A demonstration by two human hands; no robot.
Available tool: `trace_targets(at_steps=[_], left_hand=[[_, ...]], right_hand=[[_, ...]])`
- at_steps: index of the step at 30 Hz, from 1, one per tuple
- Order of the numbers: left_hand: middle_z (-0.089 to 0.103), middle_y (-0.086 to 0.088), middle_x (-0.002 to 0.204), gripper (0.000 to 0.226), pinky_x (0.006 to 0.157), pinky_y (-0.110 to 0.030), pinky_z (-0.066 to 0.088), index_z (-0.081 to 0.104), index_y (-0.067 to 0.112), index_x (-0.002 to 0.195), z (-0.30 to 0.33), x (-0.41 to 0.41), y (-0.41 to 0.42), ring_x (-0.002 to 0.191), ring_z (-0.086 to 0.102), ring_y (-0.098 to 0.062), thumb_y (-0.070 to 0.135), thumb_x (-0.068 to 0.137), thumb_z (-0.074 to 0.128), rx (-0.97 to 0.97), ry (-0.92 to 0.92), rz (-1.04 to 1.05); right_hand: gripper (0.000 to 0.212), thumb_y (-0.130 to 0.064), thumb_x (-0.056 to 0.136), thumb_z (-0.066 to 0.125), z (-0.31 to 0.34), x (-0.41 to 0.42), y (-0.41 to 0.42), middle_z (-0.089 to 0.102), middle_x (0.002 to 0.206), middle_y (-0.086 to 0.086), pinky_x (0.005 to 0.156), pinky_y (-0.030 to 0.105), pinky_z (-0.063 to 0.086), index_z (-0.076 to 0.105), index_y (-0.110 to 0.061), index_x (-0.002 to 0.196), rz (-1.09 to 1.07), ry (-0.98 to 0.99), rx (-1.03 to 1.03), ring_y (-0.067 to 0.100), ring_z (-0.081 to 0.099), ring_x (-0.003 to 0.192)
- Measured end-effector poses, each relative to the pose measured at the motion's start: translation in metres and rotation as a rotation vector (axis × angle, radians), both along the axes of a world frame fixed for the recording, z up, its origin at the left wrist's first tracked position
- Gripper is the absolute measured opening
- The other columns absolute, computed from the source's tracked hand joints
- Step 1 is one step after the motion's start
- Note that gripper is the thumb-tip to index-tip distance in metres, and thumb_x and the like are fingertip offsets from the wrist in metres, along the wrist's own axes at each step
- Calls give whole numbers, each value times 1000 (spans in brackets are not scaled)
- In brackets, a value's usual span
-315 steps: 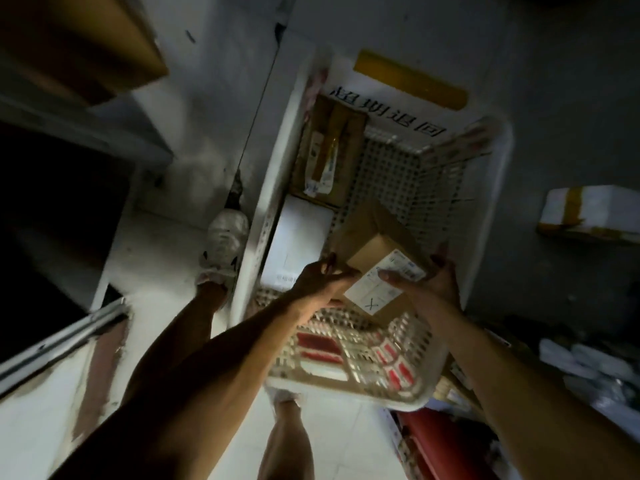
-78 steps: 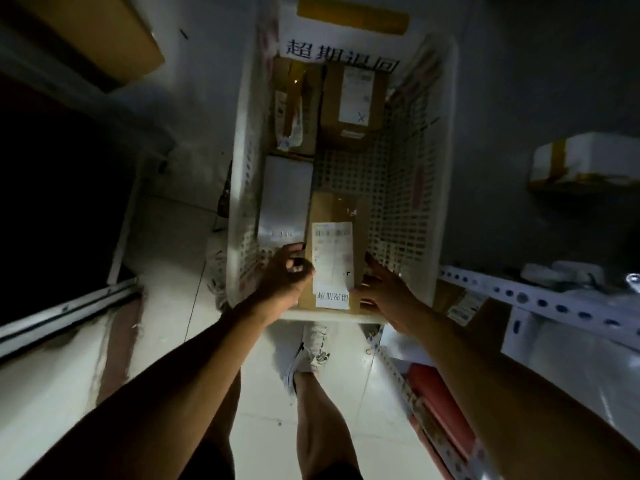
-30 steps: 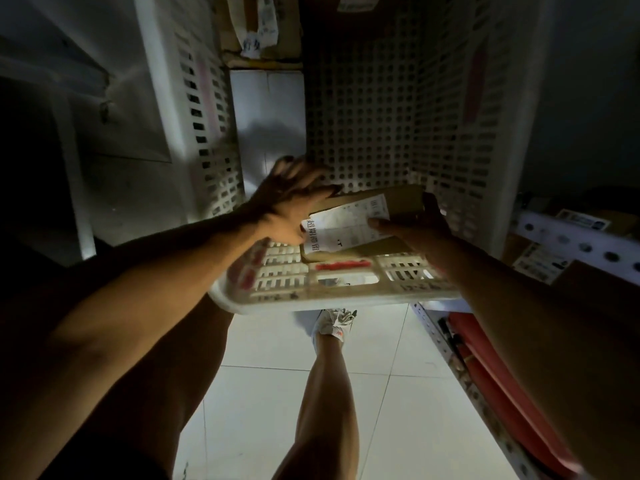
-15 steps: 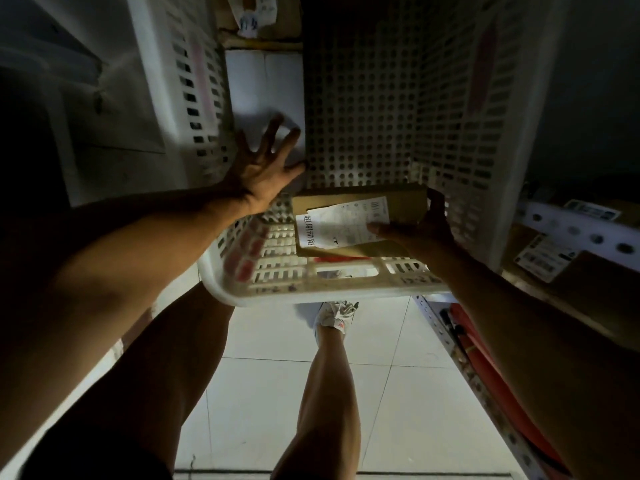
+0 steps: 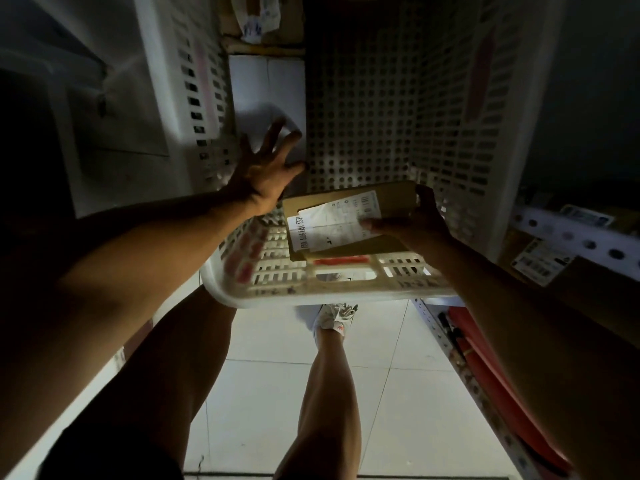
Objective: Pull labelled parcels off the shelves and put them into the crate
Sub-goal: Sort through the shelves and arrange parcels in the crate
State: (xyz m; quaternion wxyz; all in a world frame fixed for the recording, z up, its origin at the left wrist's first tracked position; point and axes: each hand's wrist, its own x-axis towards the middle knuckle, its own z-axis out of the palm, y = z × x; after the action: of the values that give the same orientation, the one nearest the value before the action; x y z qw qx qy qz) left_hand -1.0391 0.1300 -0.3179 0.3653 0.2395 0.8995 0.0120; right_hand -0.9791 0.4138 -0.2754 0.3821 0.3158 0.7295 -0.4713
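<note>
A white perforated crate (image 5: 460,140) fills the upper view, its near rim just in front of me. My right hand (image 5: 412,223) grips a brown cardboard parcel (image 5: 391,202) with a white label at the crate's near end, thumb on the label. My left hand (image 5: 266,164) hovers with fingers spread over a white flat parcel (image 5: 266,84) lying on the crate's left side. Brown parcels (image 5: 263,26) lie at the far end, mostly cut off by the frame.
A metal shelf upright (image 5: 575,233) with holes runs on the right, with a labelled brown box (image 5: 543,261) under it and red items (image 5: 491,368) lower down. My legs and a white shoe (image 5: 334,318) stand on the tiled floor (image 5: 263,386).
My left hand has left the brown parcel and moved forward over the white parcel, fingers spread. My right hand still holds the brown parcel at the crate's near end.
</note>
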Motion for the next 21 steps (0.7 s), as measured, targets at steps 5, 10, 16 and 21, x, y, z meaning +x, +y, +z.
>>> trace_targets(at_steps=[5, 10, 16, 21], left_hand=[[70, -8, 123, 30, 101, -40, 45, 73, 16, 114, 6, -15, 13, 117, 63, -27, 16, 95, 50, 417, -48, 470], [74, -8, 98, 23, 81, -41, 61, 71, 12, 106, 10, -42, 16, 95, 73, -26, 21, 98, 52, 669, -576, 1098], [70, -15, 101, 40, 79, -43, 63, 61, 14, 102, 11, -40, 27, 94, 73, -29, 30, 77, 87, 760, -508, 1342], [64, -5, 116, 32, 74, -24, 60, 50, 17, 118, 16, -22, 66, 93, 70, -14, 25, 94, 69, 837, -575, 1675]], right_hand=[[95, -37, 48, 98, -4, -34, 23, 72, 120, -1, 76, 39, 63, 58, -22, 133, -220, -28, -75, 21, 71, 106], [86, -32, 53, 99, -13, -65, 21, 72, 122, 6, 88, 49, 60, 63, -16, 129, -283, 51, -119, 25, 70, 111], [67, -32, 72, 90, -36, -94, -11, 69, 127, 10, 91, 43, 57, 63, -9, 129, -556, 147, -228, 26, 67, 117], [68, -38, 78, 79, -37, -117, -43, 66, 133, 6, 95, 49, 56, 57, -20, 139, -344, 116, -279, 26, 65, 119]])
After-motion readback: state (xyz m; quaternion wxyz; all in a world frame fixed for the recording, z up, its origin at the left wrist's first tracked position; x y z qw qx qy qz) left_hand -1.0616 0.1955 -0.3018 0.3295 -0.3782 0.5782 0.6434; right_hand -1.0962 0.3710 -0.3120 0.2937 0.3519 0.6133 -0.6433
